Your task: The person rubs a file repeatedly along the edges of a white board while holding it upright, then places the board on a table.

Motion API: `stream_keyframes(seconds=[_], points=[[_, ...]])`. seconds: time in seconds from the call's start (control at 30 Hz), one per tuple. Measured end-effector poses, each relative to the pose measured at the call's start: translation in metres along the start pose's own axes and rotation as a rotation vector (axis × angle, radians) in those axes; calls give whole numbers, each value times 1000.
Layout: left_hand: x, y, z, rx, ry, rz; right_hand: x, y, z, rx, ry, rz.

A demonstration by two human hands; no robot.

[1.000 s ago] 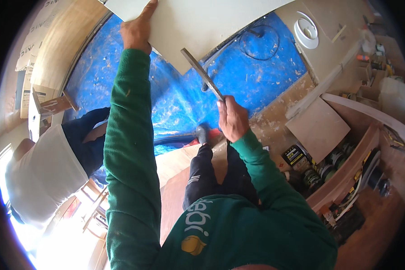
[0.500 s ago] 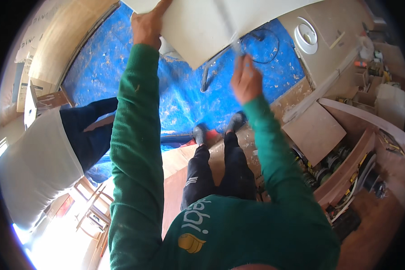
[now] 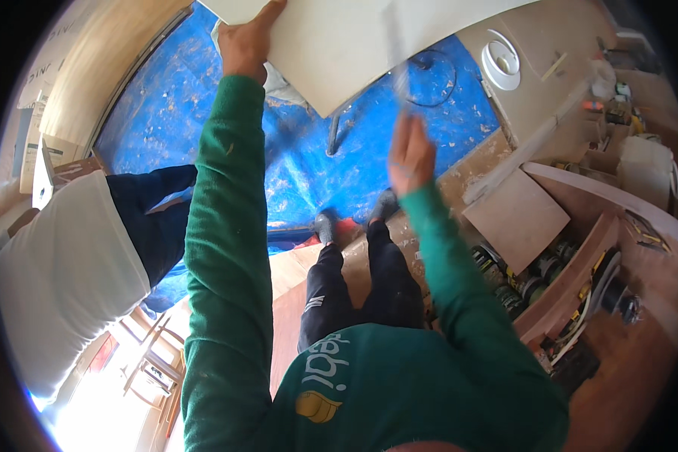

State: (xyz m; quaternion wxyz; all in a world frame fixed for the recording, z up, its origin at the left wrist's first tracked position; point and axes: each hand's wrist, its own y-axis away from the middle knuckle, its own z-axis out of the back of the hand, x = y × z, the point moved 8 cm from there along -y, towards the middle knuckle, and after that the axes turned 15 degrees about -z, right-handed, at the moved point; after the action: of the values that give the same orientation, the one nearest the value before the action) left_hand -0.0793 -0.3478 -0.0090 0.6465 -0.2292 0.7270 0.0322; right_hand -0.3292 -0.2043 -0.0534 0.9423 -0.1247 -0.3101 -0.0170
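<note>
A large off-white panel [image 3: 324, 56] spans the top of the head view, one corner pointing down toward me. My left hand [image 3: 245, 49] grips its left edge, arm stretched out. Below and right of the panel, my right hand [image 3: 412, 154] is closed around a long, thin greyish tool [image 3: 401, 81]. Motion smears this tool, so its kind does not show; its far end overlaps the panel's lower edge. Whether it touches the panel, I cannot tell. Crumpled pale cloth or sheeting [image 3: 282, 87] shows beneath the panel, beside my left hand.
Blue sheeting [image 3: 294, 173] with pale specks covers the floor before my feet. A person in a white top [image 3: 75, 256] is close on my left. A white ring-shaped object [image 3: 501, 64] lies at the upper right. Wooden compartments [image 3: 572, 256] hold cans and tools on my right.
My right hand and its tool have moved slightly down, with the tool still blurred. My left hand stays on the panel. The view has shifted slightly.
</note>
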Motion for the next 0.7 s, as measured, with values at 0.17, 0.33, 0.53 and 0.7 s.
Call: stream_keyframes(seconds=[0.17, 0.33, 0.53, 0.7], points=[[7, -7, 10, 70, -138, -45, 22, 37, 12, 321, -32, -190], [29, -12, 12, 2, -58, -44, 11, -24, 30, 218, 28, -289], [23, -9, 18, -33, 8, -16, 43, 20, 36, 365, 89, -208], [22, -11, 10, -34, -13, -59, 31, 3, 25, 264, 84, -302]])
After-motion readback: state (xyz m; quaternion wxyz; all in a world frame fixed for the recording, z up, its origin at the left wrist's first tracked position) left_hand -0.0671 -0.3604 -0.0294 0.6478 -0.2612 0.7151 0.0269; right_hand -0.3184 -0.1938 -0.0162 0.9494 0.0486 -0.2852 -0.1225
